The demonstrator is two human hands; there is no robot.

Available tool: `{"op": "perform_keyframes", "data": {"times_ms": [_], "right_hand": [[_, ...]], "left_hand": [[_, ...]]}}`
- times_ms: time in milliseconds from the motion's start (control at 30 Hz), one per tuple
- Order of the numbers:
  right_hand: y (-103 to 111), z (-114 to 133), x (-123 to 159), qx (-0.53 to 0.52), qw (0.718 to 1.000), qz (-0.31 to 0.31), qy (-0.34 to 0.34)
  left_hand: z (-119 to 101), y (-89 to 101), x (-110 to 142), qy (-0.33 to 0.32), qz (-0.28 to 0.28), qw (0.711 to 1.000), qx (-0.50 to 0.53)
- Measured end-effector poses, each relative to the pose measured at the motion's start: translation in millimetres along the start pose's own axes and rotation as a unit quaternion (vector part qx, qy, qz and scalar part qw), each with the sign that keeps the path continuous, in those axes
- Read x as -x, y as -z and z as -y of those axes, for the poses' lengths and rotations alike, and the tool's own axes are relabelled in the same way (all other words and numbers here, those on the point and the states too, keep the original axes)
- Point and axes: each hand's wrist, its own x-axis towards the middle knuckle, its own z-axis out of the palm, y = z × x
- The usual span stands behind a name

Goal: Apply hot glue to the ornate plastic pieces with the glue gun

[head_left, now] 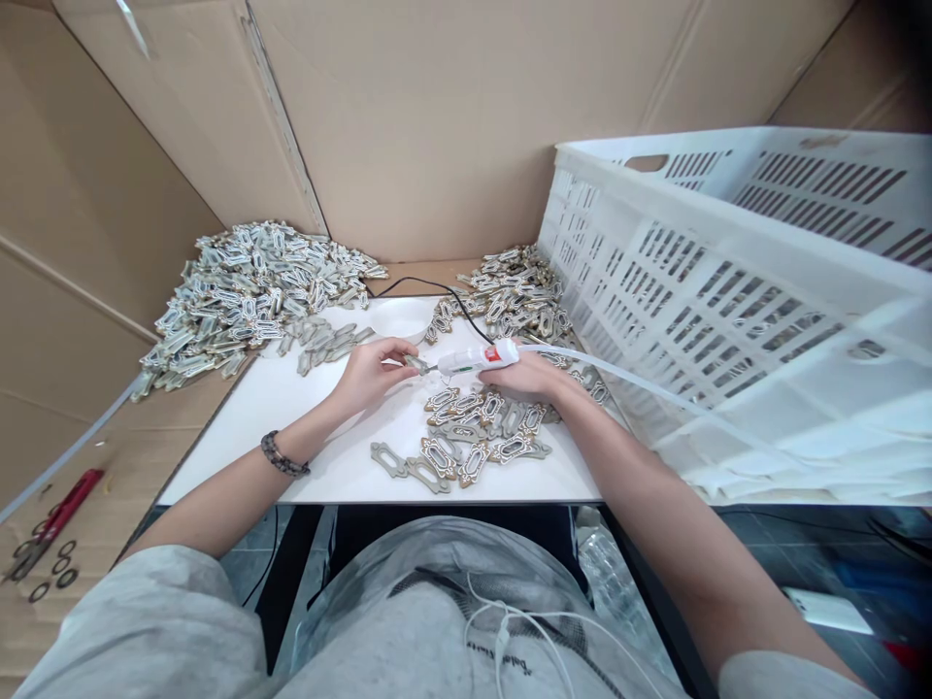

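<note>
My left hand [373,377] pinches a small ornate label-holder plate [417,365] above the white tabletop. My right hand [520,377] is wrapped round a white glue gun [466,361] with a red patch. The gun's nozzle points left, at or very near the plate; whether they touch I cannot tell. A long translucent glue stick [618,366] runs from the gun's back end over my right forearm. Just below the gun lie loose label-holder plates [473,462], some with white-and-gold patterned faces, others plain grey.
Big heaps of plates stand at the back left [248,282] and back right [520,291]. A slotted white crate [655,233] fills the right side. Behind the gun are a white dish [400,316] and a black cord [429,281]. Red-handled scissors [65,505] lie far left.
</note>
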Motion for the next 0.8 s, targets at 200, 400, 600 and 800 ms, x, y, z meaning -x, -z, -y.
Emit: {"op": "perform_keyframes", "data": {"times_ms": [200, 400, 600, 800], "right_hand": [[0.5, 1.7, 0.9, -0.002, 1.000, -0.004, -0.003], [1.0, 1.9, 2.1, 0.006, 1.000, -0.005, -0.005], [0.8, 0.7, 1.3, 0.001, 1.000, -0.001, -0.001], [0.6, -0.4, 1.8, -0.007, 1.000, 0.003, 0.005]], "left_hand": [[-5.2, 3.8, -0.2, 0.003, -0.023, 0.999, 0.034], [-8.7, 9.8, -2.3, -0.033, -0.032, 0.998, 0.053], [-9.5, 11.7, -3.5, -0.038, -0.035, 0.994, 0.101], [-9.6, 14.2, -4.0, -0.042, -0.042, 0.996, 0.059]]}}
